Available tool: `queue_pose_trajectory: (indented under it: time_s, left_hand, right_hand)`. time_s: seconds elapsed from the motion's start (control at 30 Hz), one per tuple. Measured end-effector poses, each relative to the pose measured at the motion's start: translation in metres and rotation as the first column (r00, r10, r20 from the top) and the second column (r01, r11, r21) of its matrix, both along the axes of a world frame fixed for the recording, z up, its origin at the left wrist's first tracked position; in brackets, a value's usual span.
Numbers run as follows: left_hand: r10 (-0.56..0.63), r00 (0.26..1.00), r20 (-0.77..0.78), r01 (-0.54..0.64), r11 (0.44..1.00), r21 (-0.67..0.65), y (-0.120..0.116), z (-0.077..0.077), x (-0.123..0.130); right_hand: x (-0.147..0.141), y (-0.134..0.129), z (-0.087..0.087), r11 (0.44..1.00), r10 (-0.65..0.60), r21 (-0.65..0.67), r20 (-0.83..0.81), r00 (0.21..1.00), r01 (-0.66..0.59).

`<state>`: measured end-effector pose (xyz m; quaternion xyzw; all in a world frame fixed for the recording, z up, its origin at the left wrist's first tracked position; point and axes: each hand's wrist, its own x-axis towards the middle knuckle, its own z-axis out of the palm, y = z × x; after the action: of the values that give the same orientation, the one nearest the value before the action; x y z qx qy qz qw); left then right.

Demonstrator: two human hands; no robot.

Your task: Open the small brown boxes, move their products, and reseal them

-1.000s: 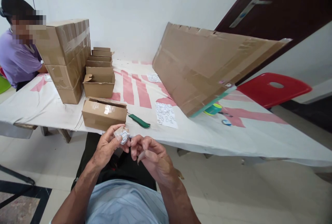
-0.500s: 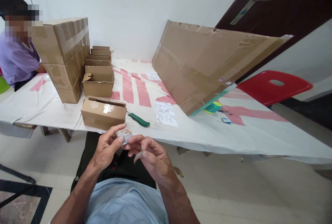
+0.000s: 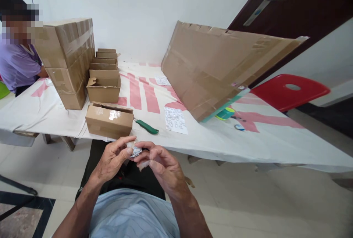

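Note:
My left hand (image 3: pixel 110 160) pinches a small white piece with blue-grey print (image 3: pixel 136 152) between thumb and fingers, just past the table's front edge and above my lap. Its exact kind is too small to make out. The fingertips of my right hand (image 3: pixel 168 170) touch the other side of that piece. Between the right thumb and fingers hangs a thin, pale, translucent strip (image 3: pixel 143 165), curled at its end. A lidless-looking cardboard box (image 3: pixel 109 122) stands beyond my left hand. Right of it lies a green-handled knife (image 3: pixel 148 127), its blade end by the box.
Open cartons (image 3: pixel 103 93) line up behind the near box, beside stacked taped boxes (image 3: pixel 73 58). A printed sheet (image 3: pixel 176 120) lies flat on the cloth-covered table (image 3: pixel 209 142). A large cardboard panel (image 3: pixel 209 69) leans right, near a tape roll (image 3: pixel 239 127) and red chair (image 3: pixel 292 91). Another person (image 3: pixel 19 60) sits left.
The small printed piece has shifted slightly right and turned in my fingers, with more of its print showing. The pale strip has swung a little left and down. The table items look unmoved.

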<state>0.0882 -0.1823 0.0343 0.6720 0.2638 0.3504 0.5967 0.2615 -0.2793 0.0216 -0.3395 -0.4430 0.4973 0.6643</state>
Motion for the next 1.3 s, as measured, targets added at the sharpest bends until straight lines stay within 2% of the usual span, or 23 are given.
queue_pose_trajectory:
  time_s: [0.2, 0.33, 0.57, 0.73, 0.87, 1.07, 1.17, 1.3]
  left_hand:
    - [0.021, 1.000, 0.022, -0.021, 0.999, 0.033, 0.003, -0.005, -0.002]
    - [0.001, 0.999, 0.033, -0.004, 0.997, 0.076, 0.003, -0.007, -0.004]
    - [-0.114, 0.983, 0.141, 0.084, 0.976, 0.200, 0.005, -0.015, -0.005]
    - [-0.027, 0.999, 0.047, 0.014, 0.965, 0.261, 0.007, -0.015, -0.001]
    - [-0.042, 0.999, 0.003, 0.040, 0.985, 0.166, 0.005, -0.011, -0.002]
    - [-0.130, 0.990, 0.051, 0.133, 0.988, -0.077, 0.001, -0.004, -0.005]
    - [-0.150, 0.987, 0.056, 0.156, 0.981, -0.119, 0.000, -0.001, -0.005]
    - [-0.169, 0.986, 0.011, 0.169, 0.979, -0.113, -0.002, -0.003, -0.005]
  right_hand:
    - [0.001, 0.001, 0.002, 1.000, 0.020, -0.016, -0.059, 0.998, -0.021]
    - [0.001, 0.002, 0.005, 0.999, 0.015, -0.043, -0.154, 0.988, -0.022]
    - [0.002, 0.002, 0.006, 0.995, -0.002, -0.097, -0.229, 0.973, -0.020]
    - [-0.002, 0.002, 0.007, 0.994, -0.011, -0.105, -0.235, 0.972, -0.014]
    - [-0.002, 0.003, 0.009, 0.995, -0.020, -0.103, -0.208, 0.978, -0.001]
    - [0.001, 0.007, 0.012, 0.985, -0.166, -0.049, -0.063, 0.984, 0.163]
    - [0.001, 0.010, 0.014, 0.981, -0.196, 0.004, 0.042, 0.980, 0.196]
    - [0.001, 0.012, 0.021, 0.981, -0.195, 0.047, 0.166, 0.967, 0.190]
